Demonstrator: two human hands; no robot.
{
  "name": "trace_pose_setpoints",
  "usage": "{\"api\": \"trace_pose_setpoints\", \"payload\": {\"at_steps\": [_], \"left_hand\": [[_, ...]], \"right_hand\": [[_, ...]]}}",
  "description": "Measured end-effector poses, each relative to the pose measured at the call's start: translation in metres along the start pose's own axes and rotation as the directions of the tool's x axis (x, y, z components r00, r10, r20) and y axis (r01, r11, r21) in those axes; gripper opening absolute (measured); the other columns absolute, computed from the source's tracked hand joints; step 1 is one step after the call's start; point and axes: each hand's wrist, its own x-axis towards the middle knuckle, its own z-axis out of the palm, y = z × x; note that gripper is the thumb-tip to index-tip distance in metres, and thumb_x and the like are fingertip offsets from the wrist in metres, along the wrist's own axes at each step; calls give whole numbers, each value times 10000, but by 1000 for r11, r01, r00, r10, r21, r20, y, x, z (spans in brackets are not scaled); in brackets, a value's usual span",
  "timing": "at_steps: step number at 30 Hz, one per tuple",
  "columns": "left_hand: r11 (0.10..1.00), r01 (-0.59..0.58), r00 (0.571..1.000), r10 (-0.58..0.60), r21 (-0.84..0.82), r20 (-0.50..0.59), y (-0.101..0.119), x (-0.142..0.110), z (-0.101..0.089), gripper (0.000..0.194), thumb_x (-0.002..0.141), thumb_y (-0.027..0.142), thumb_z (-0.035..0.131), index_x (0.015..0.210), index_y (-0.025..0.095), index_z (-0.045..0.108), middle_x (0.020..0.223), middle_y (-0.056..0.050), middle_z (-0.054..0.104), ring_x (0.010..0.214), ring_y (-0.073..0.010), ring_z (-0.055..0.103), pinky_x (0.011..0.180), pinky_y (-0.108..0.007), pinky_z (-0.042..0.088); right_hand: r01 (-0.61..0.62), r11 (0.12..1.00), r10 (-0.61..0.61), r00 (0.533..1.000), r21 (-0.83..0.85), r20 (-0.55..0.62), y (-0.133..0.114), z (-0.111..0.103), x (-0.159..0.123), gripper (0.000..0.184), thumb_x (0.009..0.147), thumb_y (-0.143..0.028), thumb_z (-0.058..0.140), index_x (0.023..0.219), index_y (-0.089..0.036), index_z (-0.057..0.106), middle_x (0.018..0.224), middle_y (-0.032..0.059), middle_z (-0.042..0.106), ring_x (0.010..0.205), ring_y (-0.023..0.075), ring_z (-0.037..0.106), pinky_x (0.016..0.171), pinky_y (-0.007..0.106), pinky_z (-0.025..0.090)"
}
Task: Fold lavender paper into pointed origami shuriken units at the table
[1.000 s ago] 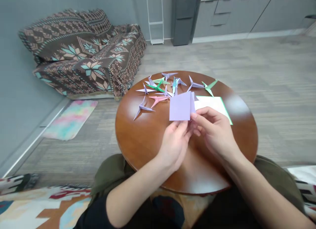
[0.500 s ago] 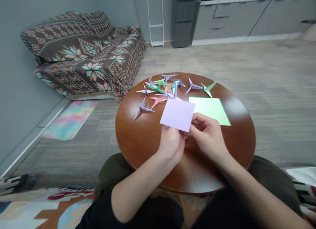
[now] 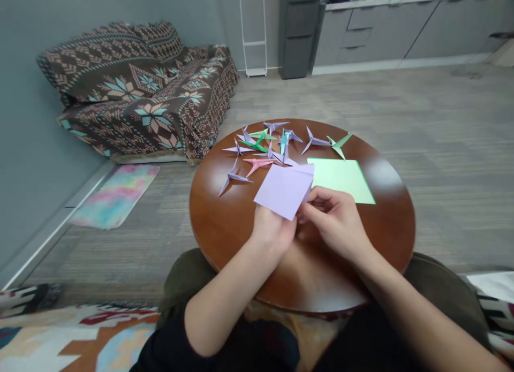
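A folded square of purple origami paper (image 3: 284, 191) is held up over the near middle of the table. My left hand (image 3: 274, 228) grips it from below, its fingers mostly hidden behind the sheet. At the paper's right edge, my right hand (image 3: 331, 214) pinches a corner between thumb and fingers, and a flap there stands slightly apart. Beyond my right hand lies a stack of light green paper (image 3: 341, 180) flat on the table. Several folded paper cranes in purple, green and blue, with a pink paper crane (image 3: 259, 164) nearest the sheet, rest just past it.
The round brown wooden table (image 3: 225, 233) stands over my knees. A purple crane (image 3: 233, 176) sits near its left edge and a green crane (image 3: 339, 145) near the far right. Further off are a sofa (image 3: 152, 93) with a patterned cover and grey cabinets (image 3: 381, 35).
The purple paper has shifted slightly left and turned in my hands. A flap at its right edge now lifts away. My right hand has moved a little left with it.
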Motion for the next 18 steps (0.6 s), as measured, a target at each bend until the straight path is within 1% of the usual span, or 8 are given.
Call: {"api": "trace_pose_setpoints", "payload": {"at_steps": [3, 7, 10, 12, 14, 16, 18], "left_hand": [[999, -28, 999, 27, -39, -30, 3, 1, 1, 223, 833, 403, 779, 856, 199, 690, 666, 0, 657, 676, -179, 638, 667, -308, 501], [999, -34, 998, 32, -33, -52, 7, 1, 3, 214, 841, 407, 769, 841, 208, 692, 639, 15, 632, 642, -165, 618, 673, -302, 509], [995, -31, 997, 24, -90, -79, 10, 0, 3, 174, 837, 333, 755, 763, 209, 657, 648, 21, 639, 631, -149, 603, 690, -290, 517], [988, -3, 995, -12, -157, -97, 12, 0, 2, 173, 840, 252, 725, 705, 203, 629, 647, 22, 649, 623, -143, 602, 688, -282, 520], [977, 32, 994, -52, -212, -91, 13, 1, 2, 190, 857, 192, 681, 677, 197, 621, 642, 21, 659, 613, -139, 609, 665, -272, 517], [967, 59, 994, -81, -248, -78, 14, 2, 2, 207, 870, 164, 653, 667, 189, 621, 623, 23, 656, 585, -131, 607, 632, -258, 510], [961, 56, 994, -80, -270, -77, 15, 3, 1, 210, 866, 162, 661, 662, 180, 615, 610, 26, 651, 563, -124, 606, 614, -245, 512]], "right_hand": [[-11, 1000, 11, 1000, -18, 5, 0, 0, 0, 230, 836, -322, 776, 689, -198, 650, 647, 6, 688, 581, 154, 611, 582, 286, 499], [-3, 999, 4, 1000, -32, 24, 0, -1, 0, 215, 851, -318, 765, 708, -200, 655, 667, 2, 682, 598, 158, 605, 610, 300, 491], [0, 999, 1, 999, -39, 37, 0, -1, -1, 220, 862, -336, 760, 718, -203, 659, 685, 10, 689, 618, 170, 619, 634, 315, 500], [-10, 999, 12, 999, -40, 50, 0, 0, -2, 224, 876, -349, 753, 731, -205, 660, 697, 16, 698, 628, 181, 634, 651, 328, 512], [-5, 999, 8, 998, -46, 59, 0, 1, -2, 226, 885, -349, 746, 736, -205, 656, 698, 17, 698, 629, 184, 636, 655, 332, 512], [16, 998, -12, 998, -67, 67, -1, 2, -2, 207, 890, -323, 728, 737, -202, 657, 705, 16, 696, 639, 183, 633, 653, 326, 500], [49, 993, -41, 996, -104, 77, -1, 0, -1, 182, 882, -294, 712, 738, -196, 661, 720, 14, 691, 647, 176, 619, 643, 314, 478]]}}
